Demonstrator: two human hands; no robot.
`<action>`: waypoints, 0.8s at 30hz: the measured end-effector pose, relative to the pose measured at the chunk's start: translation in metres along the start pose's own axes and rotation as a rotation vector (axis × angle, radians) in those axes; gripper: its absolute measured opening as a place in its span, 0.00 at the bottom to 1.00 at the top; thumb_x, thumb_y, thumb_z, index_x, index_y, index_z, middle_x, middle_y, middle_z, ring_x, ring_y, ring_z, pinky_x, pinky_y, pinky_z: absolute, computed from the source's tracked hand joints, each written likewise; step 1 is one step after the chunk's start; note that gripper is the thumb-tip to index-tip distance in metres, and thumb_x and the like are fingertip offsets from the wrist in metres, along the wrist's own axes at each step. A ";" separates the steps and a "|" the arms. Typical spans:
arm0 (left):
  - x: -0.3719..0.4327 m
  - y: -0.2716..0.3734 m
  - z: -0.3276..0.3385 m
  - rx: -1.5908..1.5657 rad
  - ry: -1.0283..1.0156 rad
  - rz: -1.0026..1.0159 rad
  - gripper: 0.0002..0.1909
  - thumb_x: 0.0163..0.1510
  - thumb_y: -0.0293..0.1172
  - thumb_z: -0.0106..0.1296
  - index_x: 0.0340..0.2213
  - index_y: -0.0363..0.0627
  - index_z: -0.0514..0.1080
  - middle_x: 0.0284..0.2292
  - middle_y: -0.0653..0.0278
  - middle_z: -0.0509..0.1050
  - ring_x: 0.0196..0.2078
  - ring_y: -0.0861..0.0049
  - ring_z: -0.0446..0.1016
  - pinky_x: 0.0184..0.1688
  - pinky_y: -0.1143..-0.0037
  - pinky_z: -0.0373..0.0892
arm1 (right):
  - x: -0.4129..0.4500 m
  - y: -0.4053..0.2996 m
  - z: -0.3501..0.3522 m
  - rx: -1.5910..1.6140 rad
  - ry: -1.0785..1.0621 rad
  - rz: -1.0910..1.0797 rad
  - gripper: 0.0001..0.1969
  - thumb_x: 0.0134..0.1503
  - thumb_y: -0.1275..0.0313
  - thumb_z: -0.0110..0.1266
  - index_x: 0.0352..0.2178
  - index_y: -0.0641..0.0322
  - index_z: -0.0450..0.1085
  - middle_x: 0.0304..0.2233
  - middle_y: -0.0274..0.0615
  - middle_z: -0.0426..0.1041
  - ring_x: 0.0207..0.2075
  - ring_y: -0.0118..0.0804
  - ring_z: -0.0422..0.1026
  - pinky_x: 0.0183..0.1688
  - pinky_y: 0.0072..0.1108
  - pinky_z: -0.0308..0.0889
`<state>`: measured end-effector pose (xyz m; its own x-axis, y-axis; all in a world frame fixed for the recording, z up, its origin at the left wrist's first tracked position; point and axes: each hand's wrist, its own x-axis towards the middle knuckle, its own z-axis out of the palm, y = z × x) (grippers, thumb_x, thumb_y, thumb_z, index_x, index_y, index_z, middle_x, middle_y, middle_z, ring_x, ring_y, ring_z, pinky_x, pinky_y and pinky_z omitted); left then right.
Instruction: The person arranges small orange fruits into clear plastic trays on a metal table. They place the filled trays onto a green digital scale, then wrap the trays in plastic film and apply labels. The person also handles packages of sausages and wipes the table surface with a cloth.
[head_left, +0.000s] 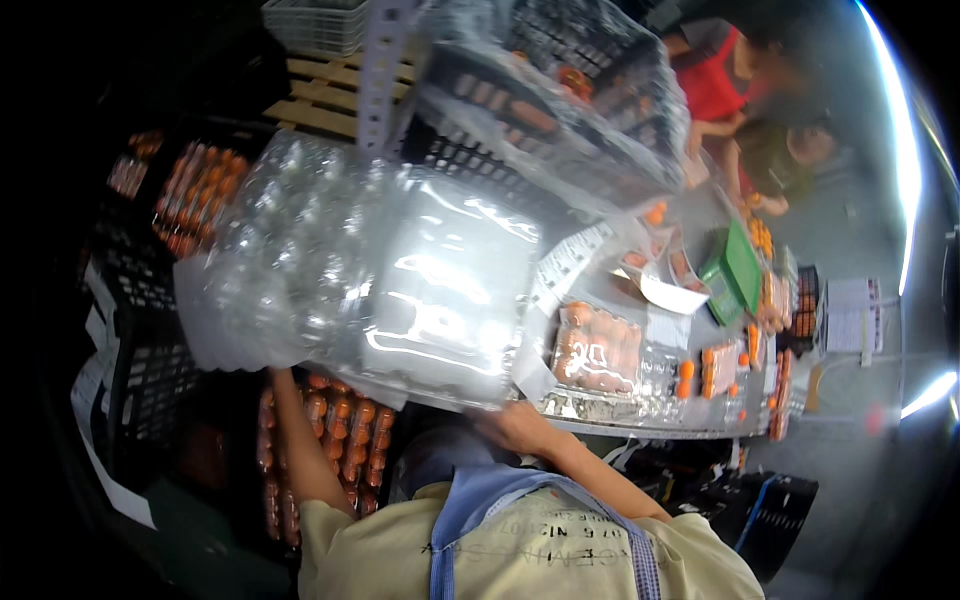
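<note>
A thick stack of clear plastic clamshell packs (450, 277) with open, moulded lids hangs in the air before my chest, borne between my two arms. My left forearm (304, 442) reaches up under its left part, and the hand itself is hidden behind the plastic. At the stack's lower right corner, my right hand (514, 427) grips the edge, its fingers blurred and partly covered. Below the stack, packs of red-orange round produce (345, 435), probably tomatoes, stand in rows beside my left arm.
A worktable (592, 427) to the right bears a filled clamshell (596, 349), a strip of labels (570, 262) and a green box (727, 277). Black crates in plastic wrap (555, 105) stand ahead. Two people (712, 82) work beyond the table. A black crate (150, 375) is at left.
</note>
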<state>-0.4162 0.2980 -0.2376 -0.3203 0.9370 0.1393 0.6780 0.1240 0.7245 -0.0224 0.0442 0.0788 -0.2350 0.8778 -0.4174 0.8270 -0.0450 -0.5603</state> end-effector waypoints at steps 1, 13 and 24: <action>-0.006 -0.009 -0.010 0.016 0.018 0.008 0.20 0.50 0.39 0.44 0.38 0.34 0.69 0.35 0.51 0.73 0.40 0.61 0.70 0.43 0.68 0.64 | -0.002 0.003 -0.006 0.017 -0.001 0.000 0.12 0.53 0.66 0.47 0.38 0.59 0.67 0.32 0.49 0.72 0.33 0.49 0.71 0.36 0.34 0.66; -0.016 0.061 -0.044 0.030 -0.080 -0.014 0.20 0.51 0.34 0.43 0.45 0.37 0.65 0.47 0.50 0.66 0.52 0.57 0.61 0.54 0.69 0.57 | -0.028 0.044 0.002 0.197 -0.128 0.064 0.11 0.53 0.73 0.51 0.38 0.64 0.67 0.31 0.45 0.73 0.32 0.36 0.73 0.34 0.23 0.67; 0.039 0.082 0.019 0.103 -0.281 -0.188 0.20 0.51 0.33 0.43 0.45 0.37 0.64 0.48 0.48 0.65 0.53 0.56 0.60 0.54 0.69 0.56 | -0.008 0.024 0.029 -0.110 -0.084 0.193 0.09 0.48 0.70 0.57 0.26 0.62 0.66 0.20 0.42 0.70 0.21 0.35 0.71 0.25 0.23 0.65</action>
<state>-0.3607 0.3506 -0.1858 -0.2607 0.9463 -0.1913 0.6923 0.3214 0.6461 -0.0156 0.0221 0.0476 -0.1054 0.8149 -0.5700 0.9105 -0.1514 -0.3848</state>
